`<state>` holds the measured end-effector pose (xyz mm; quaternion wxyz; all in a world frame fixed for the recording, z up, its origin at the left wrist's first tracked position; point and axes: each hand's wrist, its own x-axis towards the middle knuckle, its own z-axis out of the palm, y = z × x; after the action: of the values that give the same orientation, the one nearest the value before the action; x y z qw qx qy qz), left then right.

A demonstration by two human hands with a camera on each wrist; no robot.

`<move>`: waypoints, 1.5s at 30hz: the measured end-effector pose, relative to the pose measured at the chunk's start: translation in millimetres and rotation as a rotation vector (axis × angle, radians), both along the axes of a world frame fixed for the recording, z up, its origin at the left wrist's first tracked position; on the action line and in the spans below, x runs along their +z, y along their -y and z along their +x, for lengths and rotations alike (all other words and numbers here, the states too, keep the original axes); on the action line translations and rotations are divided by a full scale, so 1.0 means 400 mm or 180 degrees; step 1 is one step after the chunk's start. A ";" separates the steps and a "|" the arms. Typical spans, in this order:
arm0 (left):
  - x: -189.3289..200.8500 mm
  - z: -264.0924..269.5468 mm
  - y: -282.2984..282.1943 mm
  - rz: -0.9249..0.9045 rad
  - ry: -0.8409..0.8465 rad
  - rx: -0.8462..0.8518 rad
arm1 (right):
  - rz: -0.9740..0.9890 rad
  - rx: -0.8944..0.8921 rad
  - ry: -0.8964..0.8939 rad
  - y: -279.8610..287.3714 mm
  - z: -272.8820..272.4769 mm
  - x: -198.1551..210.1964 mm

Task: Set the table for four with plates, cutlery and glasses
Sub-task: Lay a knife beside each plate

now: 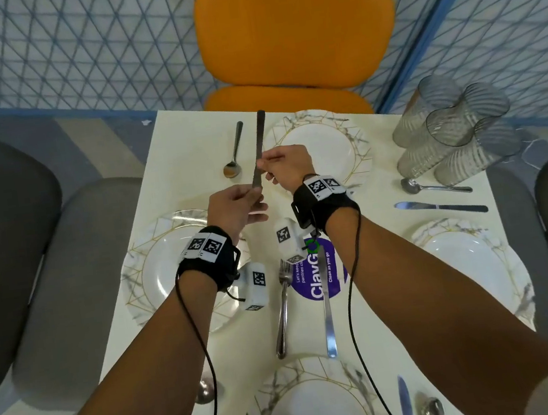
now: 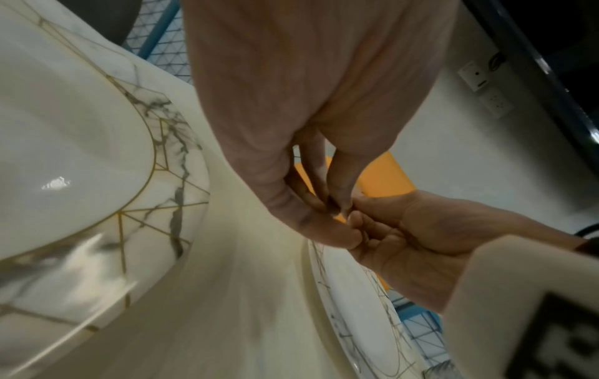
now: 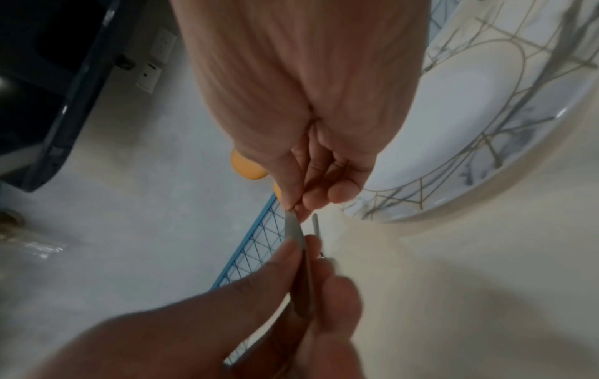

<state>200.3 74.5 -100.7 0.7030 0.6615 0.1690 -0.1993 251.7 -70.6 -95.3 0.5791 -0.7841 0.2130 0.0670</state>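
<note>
Knife (image 1: 258, 150) runs lengthwise away from the person, pinched low by the left hand (image 1: 234, 208) and midway by the right hand (image 1: 286, 167), beside the far plate (image 1: 357, 135).

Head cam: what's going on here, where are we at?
A person is setting a table. Both hands hold one knife above the table: the left hand grips its lower end, the right hand pinches it midway, beside the far plate and a spoon. Four plates are already down. A fork and another knife lie mid-table, and the glasses are bunched at the far right corner, not yet placed.
</note>
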 end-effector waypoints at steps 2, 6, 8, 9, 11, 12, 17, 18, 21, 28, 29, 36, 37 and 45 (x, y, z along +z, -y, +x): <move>-0.022 0.015 -0.001 0.0078 -0.0029 0.0081 | -0.0123 0.0026 -0.0070 -0.001 0.015 -0.010; -0.056 0.053 0.009 0.0229 -0.0107 0.0300 | -0.0679 0.0350 -0.0144 -0.006 0.049 -0.029; -0.072 0.073 0.015 0.0280 -0.0202 0.0379 | -0.1068 0.0555 -0.0090 -0.010 0.062 -0.039; -0.080 0.084 0.018 0.0303 -0.0258 0.0407 | -0.1232 0.0646 -0.0038 -0.012 0.068 -0.044; -0.092 0.101 0.024 0.0330 -0.0341 0.0435 | -0.1634 0.0836 0.0090 -0.011 0.078 -0.056; -0.097 0.108 0.027 0.0353 -0.0363 0.0437 | -0.1933 0.0950 0.0159 -0.009 0.083 -0.061; -0.115 0.129 0.038 0.0510 -0.0453 0.0433 | -0.3124 0.1482 0.0373 -0.003 0.095 -0.074; -0.120 0.134 0.039 0.0549 -0.0459 0.0420 | -0.3277 0.1630 0.0339 -0.005 0.098 -0.078; -0.128 0.143 0.041 0.0808 -0.0445 0.0229 | -0.3579 0.1995 0.0175 -0.011 0.107 -0.094; -0.125 0.138 0.049 0.2118 0.0093 -0.0328 | -0.3994 0.2211 0.0070 -0.025 0.117 -0.111; -0.126 0.135 0.052 0.2318 0.0160 -0.0384 | -0.3990 0.2220 0.0072 -0.026 0.121 -0.111; -0.121 0.106 0.074 0.3092 0.0666 -0.0588 | -0.4096 0.2380 0.0182 -0.026 0.130 -0.115; -0.122 0.103 0.076 0.3119 0.0671 -0.0599 | -0.4111 0.2396 0.0188 -0.026 0.132 -0.117; -0.125 0.095 0.065 0.3216 0.0824 -0.0936 | -0.4098 0.2394 0.0040 -0.020 0.154 -0.126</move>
<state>238.3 48.5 -150.6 0.2772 0.9529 0.0615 -0.1064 313.2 -62.7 -145.6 -0.0555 -0.9885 -0.0758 0.1181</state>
